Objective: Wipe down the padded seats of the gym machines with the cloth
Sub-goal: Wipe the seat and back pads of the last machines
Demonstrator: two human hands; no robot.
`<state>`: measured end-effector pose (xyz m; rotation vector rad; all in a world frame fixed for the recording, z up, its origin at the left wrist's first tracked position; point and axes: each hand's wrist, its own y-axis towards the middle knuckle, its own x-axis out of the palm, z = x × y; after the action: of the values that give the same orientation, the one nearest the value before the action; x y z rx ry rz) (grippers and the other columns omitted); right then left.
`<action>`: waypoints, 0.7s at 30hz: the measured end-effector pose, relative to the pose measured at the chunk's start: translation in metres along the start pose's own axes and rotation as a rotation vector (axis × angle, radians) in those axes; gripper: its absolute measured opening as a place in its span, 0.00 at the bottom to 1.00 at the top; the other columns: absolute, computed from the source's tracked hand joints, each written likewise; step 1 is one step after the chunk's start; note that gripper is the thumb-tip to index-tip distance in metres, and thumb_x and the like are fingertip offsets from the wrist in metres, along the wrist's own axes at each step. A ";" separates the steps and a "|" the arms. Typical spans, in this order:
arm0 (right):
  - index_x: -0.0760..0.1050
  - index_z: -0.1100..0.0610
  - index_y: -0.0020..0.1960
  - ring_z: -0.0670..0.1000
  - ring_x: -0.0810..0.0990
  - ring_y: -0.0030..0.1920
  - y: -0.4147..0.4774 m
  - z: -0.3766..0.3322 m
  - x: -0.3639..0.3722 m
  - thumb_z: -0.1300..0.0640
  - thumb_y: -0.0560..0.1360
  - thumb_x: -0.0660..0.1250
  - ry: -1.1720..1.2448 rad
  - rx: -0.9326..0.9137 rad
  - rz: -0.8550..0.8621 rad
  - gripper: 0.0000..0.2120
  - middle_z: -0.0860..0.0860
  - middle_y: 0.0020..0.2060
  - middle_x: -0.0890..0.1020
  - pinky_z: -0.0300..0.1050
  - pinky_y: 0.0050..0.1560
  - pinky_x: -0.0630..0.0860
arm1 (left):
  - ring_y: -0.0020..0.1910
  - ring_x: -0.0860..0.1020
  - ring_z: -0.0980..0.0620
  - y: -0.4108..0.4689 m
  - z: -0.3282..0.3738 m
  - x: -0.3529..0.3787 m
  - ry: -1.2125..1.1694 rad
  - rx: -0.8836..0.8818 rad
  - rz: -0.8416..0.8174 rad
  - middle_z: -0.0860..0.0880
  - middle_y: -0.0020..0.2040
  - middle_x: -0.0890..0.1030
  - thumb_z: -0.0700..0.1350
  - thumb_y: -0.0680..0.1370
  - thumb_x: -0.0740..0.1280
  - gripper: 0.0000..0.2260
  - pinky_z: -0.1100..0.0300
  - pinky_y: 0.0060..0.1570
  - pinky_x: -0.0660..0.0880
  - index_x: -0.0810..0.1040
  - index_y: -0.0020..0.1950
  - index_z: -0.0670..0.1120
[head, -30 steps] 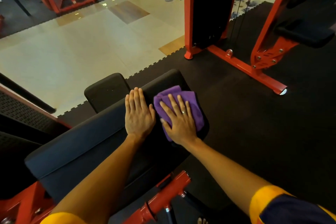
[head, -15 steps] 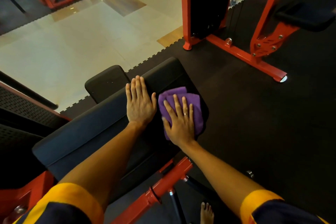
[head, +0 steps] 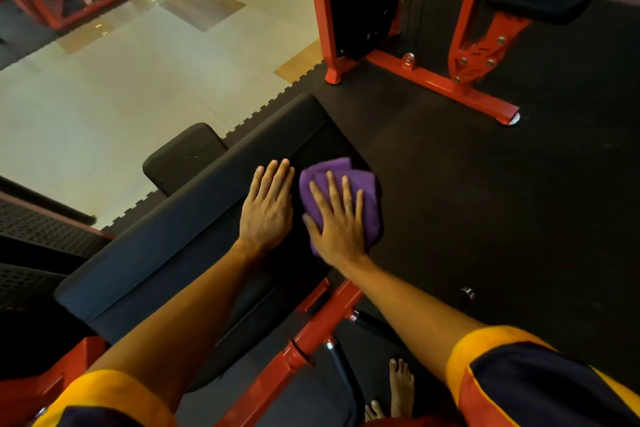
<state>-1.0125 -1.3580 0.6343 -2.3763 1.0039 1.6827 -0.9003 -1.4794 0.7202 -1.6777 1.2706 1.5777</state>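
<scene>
A long black padded seat (head: 180, 246) runs diagonally from lower left to the centre of the head view, on a red frame. A folded purple cloth (head: 367, 184) lies near the pad's far right end. My right hand (head: 337, 222) presses flat on the cloth with fingers spread and straight. My left hand (head: 268, 204) rests flat on the bare pad just left of the cloth, fingers together and straight. The cloth's near half is hidden under my right hand.
A smaller black pad (head: 183, 156) sits beyond the seat. A red machine frame (head: 436, 83) with a black padded seat (head: 540, 0) stands at the upper right on black rubber flooring. Pale tile floor (head: 121, 90) lies left. My bare foot (head: 401, 388) shows below.
My right hand and the cloth slid slightly back toward me along the pad's end. My left hand stayed flat beside it. The view tilted down a little.
</scene>
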 end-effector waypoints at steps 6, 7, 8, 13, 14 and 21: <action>0.54 0.47 0.83 0.61 0.49 0.82 -0.007 0.029 0.005 0.33 0.81 0.55 0.077 0.213 0.036 0.36 0.54 0.83 0.54 0.66 0.79 0.48 | 0.81 0.52 0.44 0.041 0.017 -0.001 0.019 0.022 -0.095 0.40 0.81 0.57 0.53 0.84 0.45 0.28 0.47 0.80 0.45 0.57 0.81 0.41; 0.54 0.47 0.83 0.62 0.50 0.82 0.009 0.031 0.002 0.33 0.80 0.54 0.100 0.303 0.057 0.36 0.54 0.83 0.54 0.66 0.79 0.49 | 0.82 0.50 0.44 0.043 0.019 0.001 0.027 0.017 -0.110 0.40 0.82 0.55 0.53 0.84 0.44 0.29 0.47 0.80 0.44 0.55 0.82 0.41; 0.53 0.47 0.83 0.61 0.51 0.82 0.024 0.032 -0.004 0.33 0.80 0.54 0.152 0.404 0.067 0.36 0.54 0.83 0.55 0.66 0.80 0.51 | 0.82 0.48 0.43 0.043 0.021 0.004 0.049 0.012 -0.108 0.40 0.82 0.53 0.54 0.84 0.44 0.29 0.47 0.80 0.44 0.53 0.82 0.40; 0.50 0.47 0.83 0.62 0.50 0.82 0.031 0.017 -0.001 0.35 0.82 0.57 0.318 0.658 0.123 0.35 0.54 0.83 0.54 0.65 0.79 0.54 | 0.82 0.44 0.44 0.043 0.024 0.011 0.090 0.001 -0.092 0.41 0.83 0.48 0.57 0.85 0.46 0.31 0.46 0.80 0.43 0.49 0.83 0.40; 0.51 0.47 0.83 0.63 0.49 0.82 0.017 0.008 0.004 0.35 0.82 0.56 0.276 0.622 0.144 0.35 0.55 0.83 0.53 0.65 0.80 0.53 | 0.82 0.45 0.44 0.043 0.024 0.011 0.091 0.003 -0.089 0.41 0.83 0.48 0.57 0.85 0.47 0.31 0.46 0.80 0.43 0.49 0.83 0.40; 0.56 0.47 0.83 0.62 0.57 0.80 -0.010 0.005 0.018 0.36 0.81 0.60 0.481 0.676 0.218 0.35 0.56 0.83 0.52 0.61 0.75 0.64 | 0.82 0.47 0.44 0.044 0.025 0.013 0.073 -0.012 -0.051 0.40 0.83 0.50 0.55 0.85 0.50 0.30 0.46 0.80 0.44 0.50 0.82 0.40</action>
<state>-1.0075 -1.3566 0.6137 -2.2562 1.6224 0.6135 -0.9519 -1.4804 0.7133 -1.7756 1.2463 1.5095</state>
